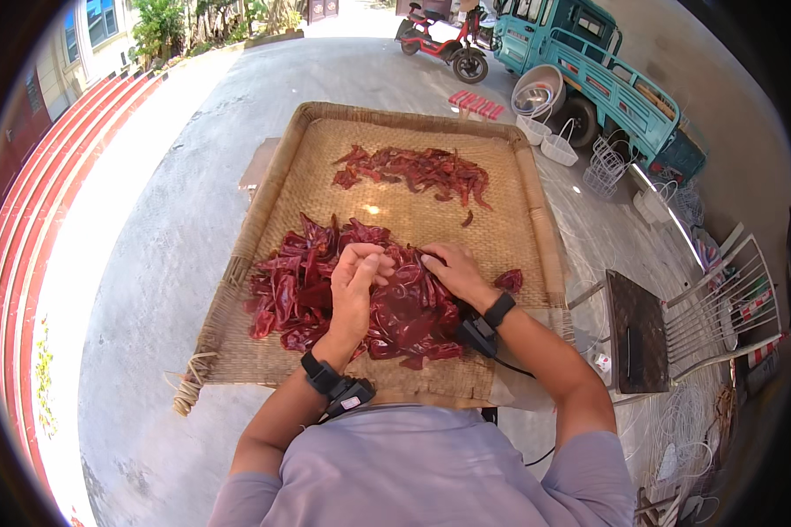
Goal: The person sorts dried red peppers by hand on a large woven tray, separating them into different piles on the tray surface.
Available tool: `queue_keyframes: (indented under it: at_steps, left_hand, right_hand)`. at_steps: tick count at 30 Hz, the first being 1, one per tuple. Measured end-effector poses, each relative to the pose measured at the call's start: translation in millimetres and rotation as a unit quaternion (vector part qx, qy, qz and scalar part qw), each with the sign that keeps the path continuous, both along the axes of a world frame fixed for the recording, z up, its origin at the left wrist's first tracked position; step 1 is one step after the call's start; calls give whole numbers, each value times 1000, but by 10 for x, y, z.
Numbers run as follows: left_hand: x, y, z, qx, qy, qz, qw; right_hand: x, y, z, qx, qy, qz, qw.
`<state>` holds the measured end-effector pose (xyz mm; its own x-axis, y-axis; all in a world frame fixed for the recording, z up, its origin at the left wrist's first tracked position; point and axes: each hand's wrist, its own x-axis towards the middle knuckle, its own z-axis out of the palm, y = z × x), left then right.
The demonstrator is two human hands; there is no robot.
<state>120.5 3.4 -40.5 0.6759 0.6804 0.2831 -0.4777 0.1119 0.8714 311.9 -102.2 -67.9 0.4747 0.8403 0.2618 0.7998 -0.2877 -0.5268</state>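
A large heap of dark red dried chili peppers (pixel 296 290) lies on the near half of a woven bamboo tray (pixel 514 224). My left hand (pixel 357 280) is over the middle of this heap, fingers curled and thumb close to them; whether a pepper is in it I cannot tell. At the heap's upper right edge, my right hand (pixel 458 270) rests among the peppers, its fingertips partly hidden. Toward the far side of the tray is a smaller, flatter pile of shriveled orange-red chili pieces (pixel 415 170). One loose pepper (pixel 509 281) lies right of my right hand.
A wooden chair (pixel 639 329) stands close on the right. Wire baskets (pixel 610 165), white baskets (pixel 559 146) and a small red-striped stool (pixel 476 104) are beyond the tray. Farther off are a teal cargo vehicle (pixel 606 72) and a red scooter (pixel 445 47). Red-edged steps (pixel 46 197) run along the left.
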Motion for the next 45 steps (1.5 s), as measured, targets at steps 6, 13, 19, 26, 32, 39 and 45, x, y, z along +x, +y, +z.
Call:
queue_keyframes:
  at_steps: [6, 13, 19, 26, 32, 39, 45]
  left_hand:
    - [53, -137, 74, 127, 46, -2, 991]
    - [-19, -447, 352, 541, 93, -56, 834]
    - [-24, -724, 87, 745, 82, -171, 639]
    - [-81, -544, 109, 802, 175, -77, 565]
    - [-58, -498, 100, 807, 266, -15, 528]
    - [-24, -342, -22, 760, 275, 36, 587]
    - [60, -160, -76, 729, 345, 119, 579]
  right_hand:
    - [-120, 38, -71, 70, 92, 22, 993]
    - [271, -728, 231, 29, -103, -40, 993]
    - [183, -980, 124, -168, -207, -131, 955]
    - [185, -511, 538, -128, -29, -37, 991]
    - [901, 5, 247, -195, -84, -58, 975]
    - [945, -92, 215, -29, -112, -55, 992]
    - [605, -781, 252, -111, -31, -2, 993]
